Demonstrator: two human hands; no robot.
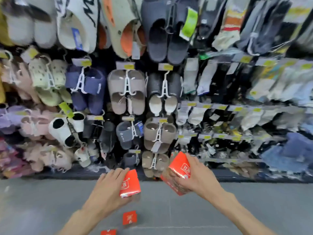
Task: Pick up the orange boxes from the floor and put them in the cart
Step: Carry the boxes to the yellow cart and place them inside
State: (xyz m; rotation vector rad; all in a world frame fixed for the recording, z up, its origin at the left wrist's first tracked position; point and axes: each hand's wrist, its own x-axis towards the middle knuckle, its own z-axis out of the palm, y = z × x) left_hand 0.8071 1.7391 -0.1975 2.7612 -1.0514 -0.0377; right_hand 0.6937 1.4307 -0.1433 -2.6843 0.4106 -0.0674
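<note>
My left hand point(108, 189) grips an orange box point(130, 183) with a white-and-gold label, held above the grey floor. My right hand point(196, 175) is closed around a second orange box point(179, 165), raised a bit higher, in front of the lowest rack of slippers. Two more orange boxes lie on the floor below my hands: one point(129, 217) standing between my forearms, another point(108, 232) cut off by the bottom edge. No cart is in view.
A wall display fills the upper view: hanging slippers point(127, 92) on the left and middle, packaged socks point(237, 116) on the right. Its dark base point(67, 173) meets the grey floor point(254, 200).
</note>
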